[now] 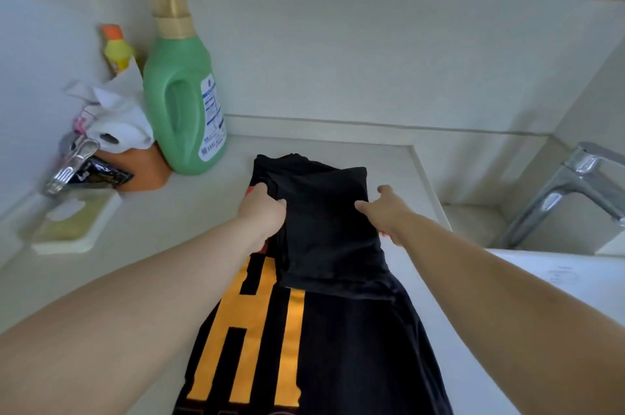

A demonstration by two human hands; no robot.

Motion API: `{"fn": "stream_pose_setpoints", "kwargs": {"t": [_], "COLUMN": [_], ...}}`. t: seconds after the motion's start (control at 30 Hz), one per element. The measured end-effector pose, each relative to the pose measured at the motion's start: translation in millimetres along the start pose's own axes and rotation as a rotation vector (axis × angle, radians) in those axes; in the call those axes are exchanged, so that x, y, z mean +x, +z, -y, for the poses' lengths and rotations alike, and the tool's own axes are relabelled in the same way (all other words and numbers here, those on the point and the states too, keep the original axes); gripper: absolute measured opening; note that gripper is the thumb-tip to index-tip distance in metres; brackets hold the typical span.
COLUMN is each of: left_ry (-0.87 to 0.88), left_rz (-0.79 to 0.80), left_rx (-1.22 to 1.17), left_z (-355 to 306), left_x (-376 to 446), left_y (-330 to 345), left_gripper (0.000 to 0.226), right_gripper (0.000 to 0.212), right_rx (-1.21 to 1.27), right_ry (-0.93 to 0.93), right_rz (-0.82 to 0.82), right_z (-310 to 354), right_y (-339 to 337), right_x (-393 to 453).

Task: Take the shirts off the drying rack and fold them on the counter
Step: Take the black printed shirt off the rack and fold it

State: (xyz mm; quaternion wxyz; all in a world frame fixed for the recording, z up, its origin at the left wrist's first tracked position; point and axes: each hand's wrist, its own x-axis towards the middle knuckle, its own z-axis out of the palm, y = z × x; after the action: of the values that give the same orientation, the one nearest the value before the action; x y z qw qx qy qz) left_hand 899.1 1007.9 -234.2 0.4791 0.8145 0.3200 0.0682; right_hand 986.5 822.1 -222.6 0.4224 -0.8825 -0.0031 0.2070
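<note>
The black cotton shirt with orange block lettering point(324, 245) lies lengthwise on the pale desk point(189, 211), running away from the person. Left hand point(263, 208) grips its folded edge; right hand point(384, 211) presses flat (equally near).

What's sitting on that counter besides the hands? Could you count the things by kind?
Bottles: 2, the tall green plastic detergent bottle and the small yellow bottle with an orange cap
Shirts: 1, the black shirt with orange lettering
Metal clips: 1, the silver clip
Total: 4
</note>
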Motion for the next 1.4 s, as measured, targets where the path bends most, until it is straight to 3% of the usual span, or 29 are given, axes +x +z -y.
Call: {"fn": "stream_pose_setpoints", "kwargs": {"t": [0.07, 0.1, 0.17, 0.2, 0.27, 0.33, 0.4, 0.47, 0.6, 0.67, 0.73, 0.83, 0.97, 1.1, 1.17, 1.3, 1.4], "left_ry": [-0.048, -0.078, -0.05, 0.015, 0.235, 0.375, 0.33, 0.279, 0.32, 0.302, 0.2, 0.011, -0.147, -0.289, -0.251, -0.027, 0.013], "left_rz": [0.051, 0.075, 0.039, -0.031, -0.119, 0.063, 0.293, 0.338, 0.313, 0.181, 0.033, -0.1, -0.038, 0.071, 0.078, -0.087, -0.121], "left_rx": [0.061, 0.109, 0.305, 0.414, 0.554, 0.749, 0.967, 1.025, 0.96, 0.784, 0.606, 0.513, 0.024, -0.111, -0.109, -0.033, -0.137], "left_z": [7.8, 10.8, 9.9, 7.2, -0.7, -2.1, 10.5, 25.2, 26.9, 24.9, 19.5, 9.6, -1.4, -1.7, -4.5, -38.3, -62.2], "left_x": [-2.8, -4.5, -5.6, -4.1, 1.8, 9.5, 18.0, 26.8, 37.2, 49.0, 69.4, 98.3, 126.1, 143.9, 150.6, 156.6, 142.1], "left_y": [-5.4, -7.8, -13.1, -14.5, -14.8, -7.5, 1.9, 6.8, 3.6, 0.1, -5.0, -9.4, -4.2, -7.7, -10.5, -38.8, -53.9], "left_gripper": [0.004, 0.008, 0.038, 0.055, 0.068, 0.07, 0.081, 0.086, 0.084, 0.079, 0.08, 0.077, 0.047, 0.044, 0.045, 0.04, 0.012], "right_gripper": [0.067, 0.067, 0.074, 0.076, 0.064, 0.054, 0.071, 0.075, 0.071, 0.068, 0.062, 0.064, 0.053, 0.041, 0.033, 0.019, 0.034], "right_rx": [-0.246, -0.344, -0.496, -0.549, -0.626, -0.758, -0.824, -0.841, -0.801, -0.724, -0.529, -0.211, -0.088, -0.116, -0.152, -0.082, 0.121], "right_ry": [-0.077, -0.118, -0.21, -0.271, -0.393, -0.398, -0.233, -0.126, -0.051, -0.066, -0.111, -0.111, -0.054, -0.026, -0.053, -0.156, -0.161], "right_rz": [-0.07, -0.12, -0.223, -0.263, -0.238, -0.116, -0.017, -0.014, -0.022, -0.081, -0.111, -0.009, 0.118, 0.141, 0.098, -0.212, -0.267], "right_z": [-2.9, -4.7, -5.0, -3.9, 1.5, -0.6, -10.6, -17.4, -8.6, 1.1, 13.4, 28.5, 27.7, 24.0, 25.7, 50.2, 74.7], "right_y": [11.8, 17.0, 21.4, 21.9, 20.7, 22.0, 22.1, 18.7, 11.3, 8.5, 2.6, -4.9, -6.8, -10.8, -9.5, -19.8, -27.4], "right_x": [2.2, 3.5, 5.2, 7.5, 13.3, 22.4, 35.7, 50.8, 53.4, 54.4, 59.1, 67.2, 88.9, 108.9, 111.6, 108.1, 97.5]}}
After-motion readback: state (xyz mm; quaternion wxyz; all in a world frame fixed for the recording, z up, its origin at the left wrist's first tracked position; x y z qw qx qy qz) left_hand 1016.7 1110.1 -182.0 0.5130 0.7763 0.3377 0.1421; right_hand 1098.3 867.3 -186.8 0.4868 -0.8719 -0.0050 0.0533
